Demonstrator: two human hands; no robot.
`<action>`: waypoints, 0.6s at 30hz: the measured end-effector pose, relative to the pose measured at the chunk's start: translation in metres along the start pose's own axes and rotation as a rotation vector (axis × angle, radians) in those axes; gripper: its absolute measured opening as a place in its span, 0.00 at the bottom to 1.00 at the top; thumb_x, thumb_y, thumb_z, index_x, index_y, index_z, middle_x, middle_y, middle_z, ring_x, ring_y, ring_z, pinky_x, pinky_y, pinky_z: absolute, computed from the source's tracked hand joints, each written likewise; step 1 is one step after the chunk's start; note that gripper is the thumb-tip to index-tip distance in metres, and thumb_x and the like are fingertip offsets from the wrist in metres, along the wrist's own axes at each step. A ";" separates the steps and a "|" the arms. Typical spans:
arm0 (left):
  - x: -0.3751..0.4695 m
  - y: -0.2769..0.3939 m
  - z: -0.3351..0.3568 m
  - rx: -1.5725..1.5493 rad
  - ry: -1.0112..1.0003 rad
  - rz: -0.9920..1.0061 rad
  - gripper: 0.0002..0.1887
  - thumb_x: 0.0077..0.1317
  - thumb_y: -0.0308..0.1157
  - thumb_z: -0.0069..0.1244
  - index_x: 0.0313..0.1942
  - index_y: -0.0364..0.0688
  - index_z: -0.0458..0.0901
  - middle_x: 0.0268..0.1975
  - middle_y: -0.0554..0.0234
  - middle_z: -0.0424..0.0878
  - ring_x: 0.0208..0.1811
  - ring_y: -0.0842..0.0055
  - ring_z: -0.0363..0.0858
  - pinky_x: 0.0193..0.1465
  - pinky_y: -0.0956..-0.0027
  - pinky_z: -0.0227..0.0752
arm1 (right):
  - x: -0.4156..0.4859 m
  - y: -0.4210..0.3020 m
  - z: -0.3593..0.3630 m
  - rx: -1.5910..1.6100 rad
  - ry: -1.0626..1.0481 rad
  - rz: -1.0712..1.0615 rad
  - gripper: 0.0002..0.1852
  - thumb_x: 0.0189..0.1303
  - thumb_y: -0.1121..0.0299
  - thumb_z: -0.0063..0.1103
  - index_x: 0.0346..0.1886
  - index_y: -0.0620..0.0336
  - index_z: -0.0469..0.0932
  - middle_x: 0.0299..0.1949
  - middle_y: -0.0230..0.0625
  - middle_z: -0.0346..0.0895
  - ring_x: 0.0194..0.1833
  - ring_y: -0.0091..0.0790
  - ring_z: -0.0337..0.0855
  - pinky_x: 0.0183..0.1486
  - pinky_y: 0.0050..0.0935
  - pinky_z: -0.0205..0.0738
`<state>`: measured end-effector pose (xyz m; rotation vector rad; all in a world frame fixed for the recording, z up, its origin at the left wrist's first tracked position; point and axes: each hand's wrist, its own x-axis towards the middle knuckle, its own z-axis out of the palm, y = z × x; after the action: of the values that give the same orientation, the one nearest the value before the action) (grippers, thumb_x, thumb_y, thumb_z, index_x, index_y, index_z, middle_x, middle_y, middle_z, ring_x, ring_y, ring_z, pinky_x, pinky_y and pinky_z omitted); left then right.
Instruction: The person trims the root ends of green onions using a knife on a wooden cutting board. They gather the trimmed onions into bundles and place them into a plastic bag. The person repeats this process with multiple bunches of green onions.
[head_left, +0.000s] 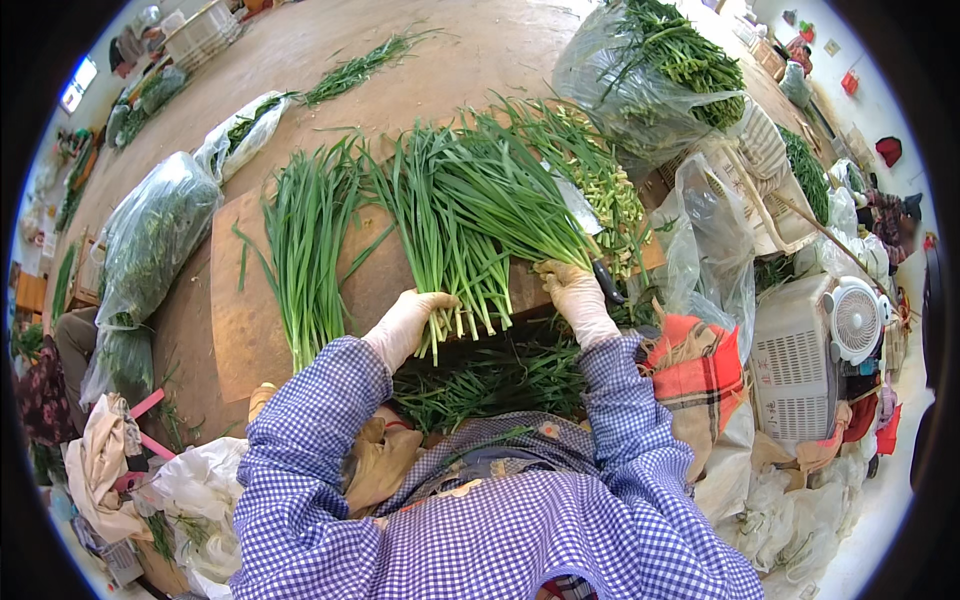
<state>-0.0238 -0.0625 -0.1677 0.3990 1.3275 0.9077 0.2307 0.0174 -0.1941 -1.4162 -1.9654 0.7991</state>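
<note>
My left hand (405, 324), in a pale glove, grips the lower stems of a bunch of garlic chives (431, 217) on the wooden board (240, 292). The pale stem ends hang over the board's near edge. My right hand (576, 294), also gloved, is closed on the stem end of a second bunch (510, 191), whose leaves slant up to the left across the first. Just right of that hand lies a knife (576, 206) with a broad blade and a black handle. A separate bunch of chives (311, 240) rests to the left, untouched by either hand.
Cut stem pieces (611, 191) are heaped beyond the knife. Loose leaves (487, 382) fill the space below the board's edge. Bagged greens stand at left (154, 232) and far right (637, 82). A plastic crate (791, 367) and a white fan (855, 319) are at right.
</note>
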 end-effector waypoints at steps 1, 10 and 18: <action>0.000 -0.002 -0.003 0.002 0.003 0.014 0.09 0.58 0.26 0.57 0.38 0.33 0.81 0.24 0.64 0.79 0.18 0.79 0.74 0.20 0.74 0.70 | -0.004 -0.004 0.000 -0.203 0.103 -0.059 0.09 0.62 0.66 0.59 0.38 0.61 0.82 0.32 0.40 0.83 0.36 0.39 0.84 0.42 0.36 0.78; -0.004 -0.006 -0.007 -0.090 -0.061 -0.009 0.09 0.60 0.26 0.56 0.41 0.34 0.80 0.31 0.58 0.83 0.25 0.74 0.81 0.26 0.69 0.78 | -0.008 -0.078 0.039 -0.522 -0.279 -0.330 0.24 0.62 0.63 0.56 0.62 0.57 0.71 0.29 0.41 0.82 0.29 0.42 0.84 0.32 0.40 0.78; 0.010 -0.010 -0.008 -0.211 -0.111 -0.052 0.11 0.61 0.31 0.57 0.40 0.33 0.79 0.30 0.58 0.82 0.27 0.71 0.81 0.30 0.65 0.79 | -0.012 -0.066 0.068 -0.117 -0.204 -0.229 0.15 0.59 0.62 0.57 0.48 0.52 0.81 0.38 0.41 0.83 0.40 0.45 0.84 0.44 0.37 0.78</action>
<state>-0.0285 -0.0629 -0.1831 0.2467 1.1234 0.9577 0.1433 -0.0198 -0.1899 -1.1827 -2.3145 0.7582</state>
